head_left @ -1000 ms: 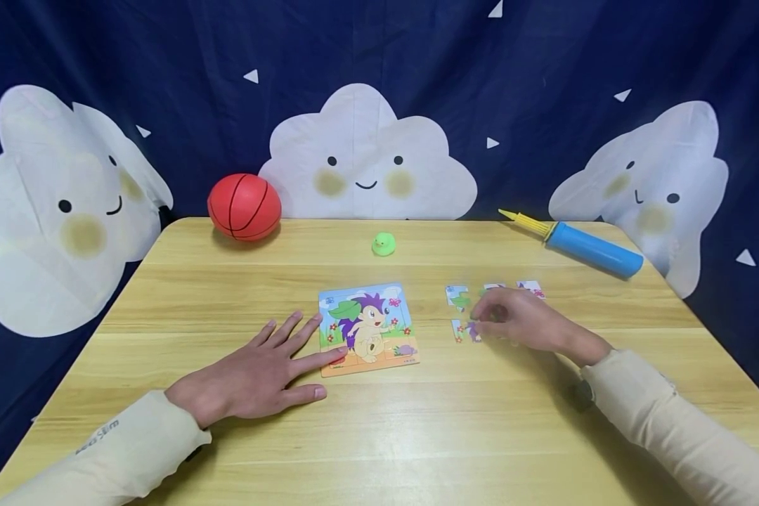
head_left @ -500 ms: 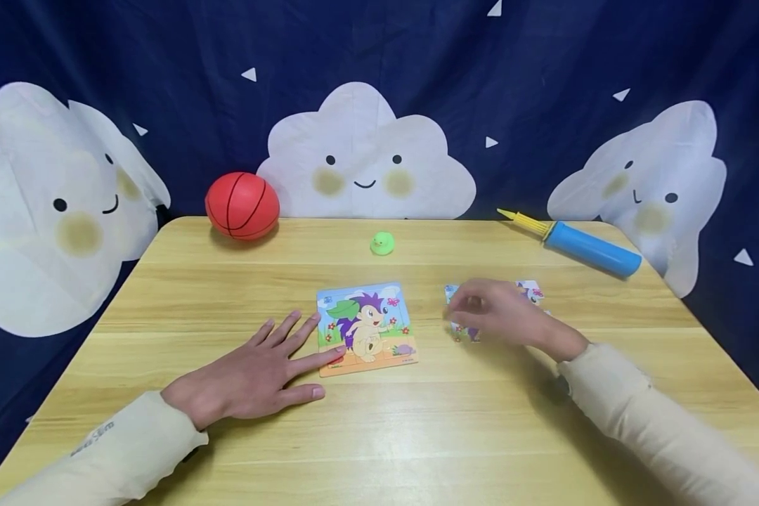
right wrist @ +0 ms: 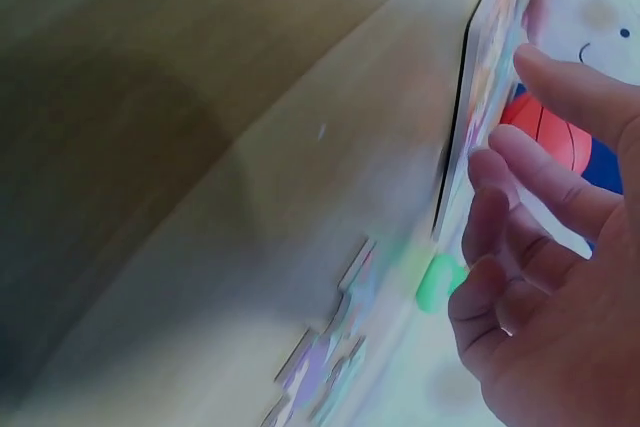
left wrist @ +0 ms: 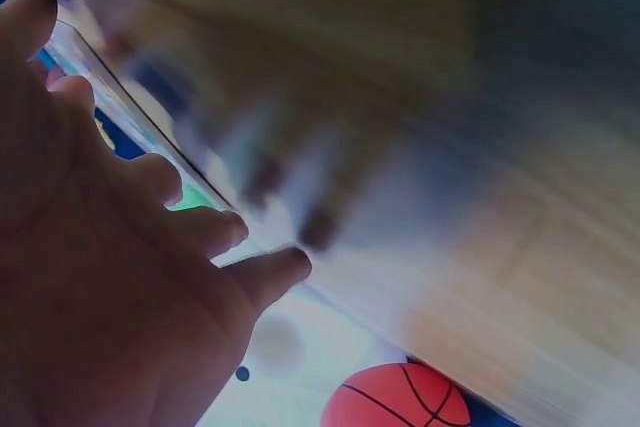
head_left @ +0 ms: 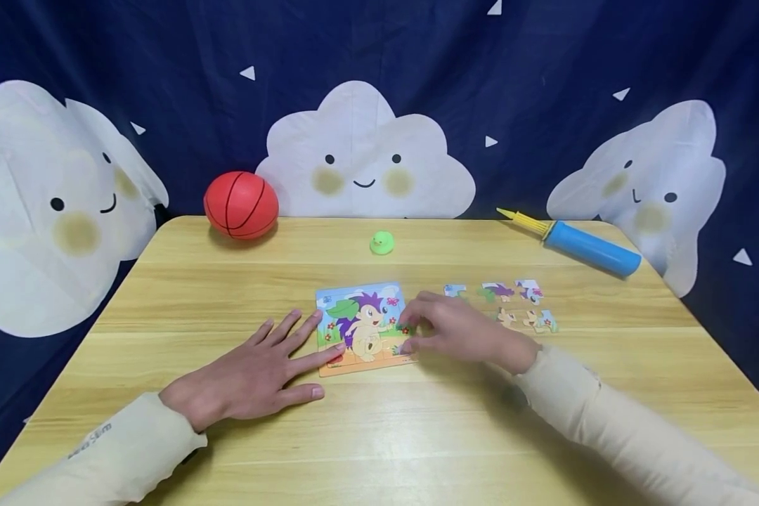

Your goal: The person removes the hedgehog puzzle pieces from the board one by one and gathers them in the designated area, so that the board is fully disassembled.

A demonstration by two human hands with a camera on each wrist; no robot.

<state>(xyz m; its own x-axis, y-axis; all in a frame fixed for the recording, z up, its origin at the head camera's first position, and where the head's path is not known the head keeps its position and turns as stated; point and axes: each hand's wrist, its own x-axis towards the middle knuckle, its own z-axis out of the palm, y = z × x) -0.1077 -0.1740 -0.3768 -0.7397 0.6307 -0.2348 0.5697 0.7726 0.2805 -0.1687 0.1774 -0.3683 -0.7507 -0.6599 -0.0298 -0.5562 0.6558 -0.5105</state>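
Note:
A square hedgehog jigsaw puzzle (head_left: 367, 327) lies flat mid-table. My left hand (head_left: 247, 376) rests on the table with fingers spread, and some fingertips lie on the puzzle's left side. My right hand (head_left: 464, 330) is at the puzzle's right edge. Its thumb and index finger are bent and stand apart, over that edge in the head view. The right wrist view shows nothing between the fingertips of the right hand (right wrist: 560, 207). To the right lie loose jigsaw pieces, among them a purple-and-green one (head_left: 498, 291) and a blue-and-white one (head_left: 530, 289). The hand hides part of that group.
Along the back of the wooden table (head_left: 354, 450) sit a red toy basketball (head_left: 241, 205), a green rubber duck (head_left: 382, 243) and a blue hand pump (head_left: 591, 249) with a yellow nozzle. Behind the table hangs a dark blue curtain (head_left: 430, 56) with white clouds.
My right hand has moved left from above the loose pieces to the puzzle's right edge, uncovering several pieces. My left hand has stayed in place.

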